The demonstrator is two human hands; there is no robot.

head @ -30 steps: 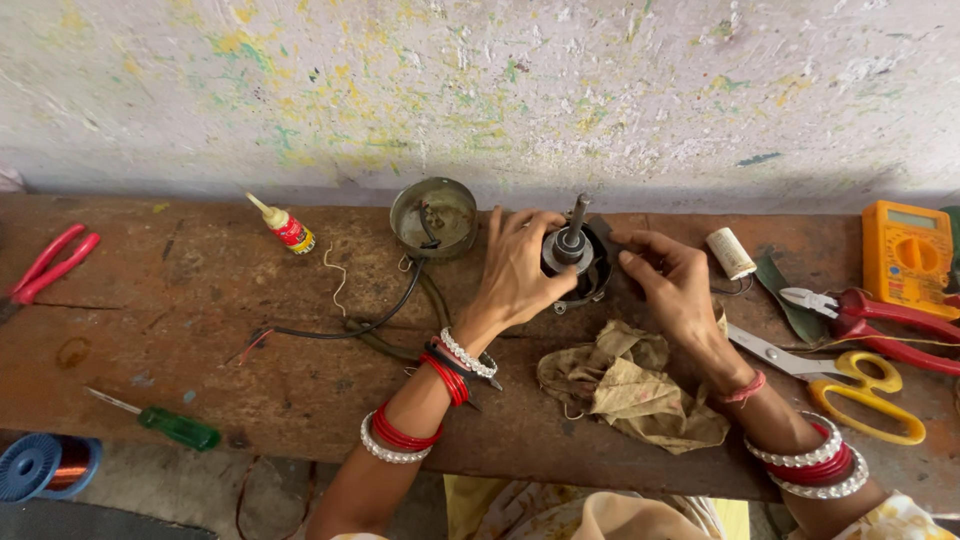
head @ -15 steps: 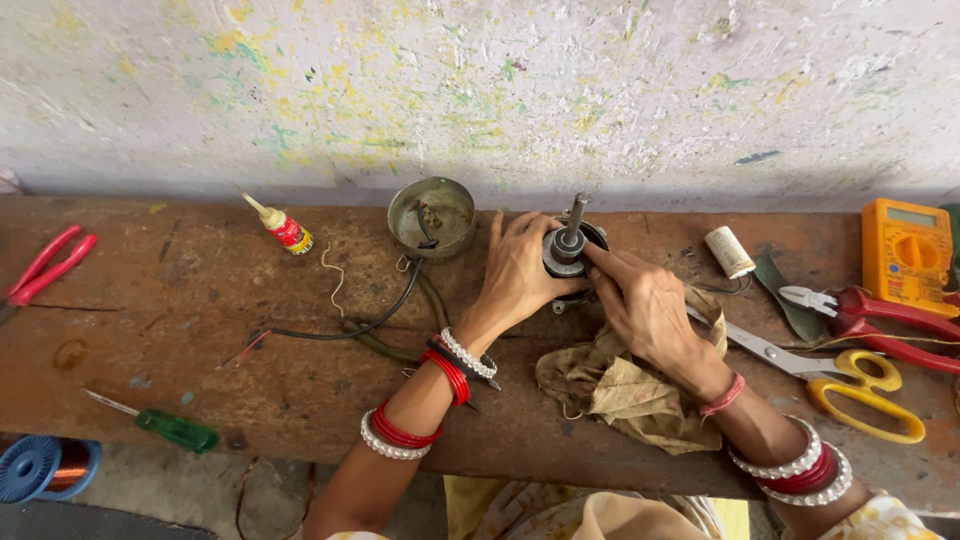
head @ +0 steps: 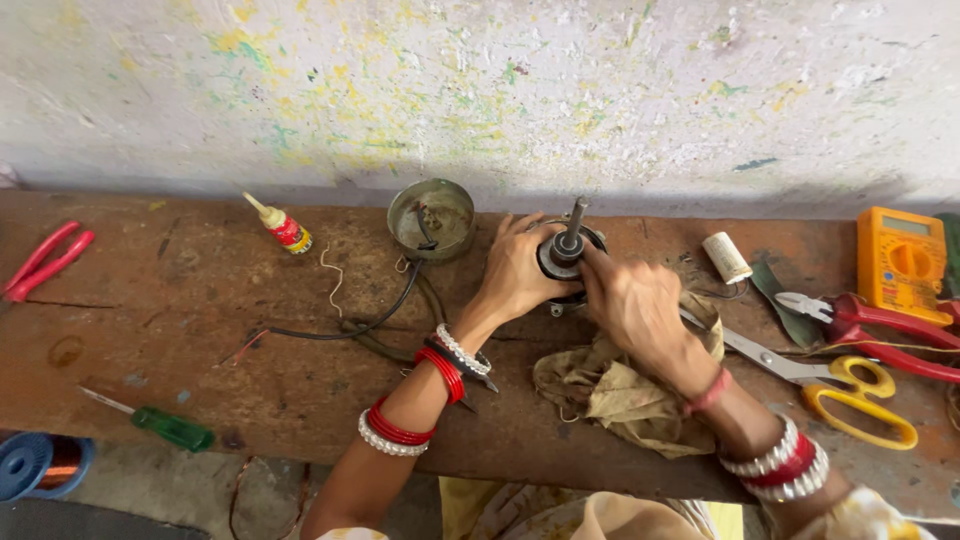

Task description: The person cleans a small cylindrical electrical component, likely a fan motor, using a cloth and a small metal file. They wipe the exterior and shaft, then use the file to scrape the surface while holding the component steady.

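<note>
Small motor [head: 566, 255] standing shaft-up near the tabletop's [head: 200, 330] rear edge. Left hand [head: 520, 270] wraps its side, fingers closed, steadying it; right hand [head: 640, 305] curls fingers over the top. Rag [head: 610, 390] lies below, probably catching grease.

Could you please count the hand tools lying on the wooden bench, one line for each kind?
Pliers: 2, red-handled, one at far left, one at right
Scissors: 1, yellow-handled
Screwdriver: 1, green-handled
Multimeter: 1, yellow
Total: 5
</note>
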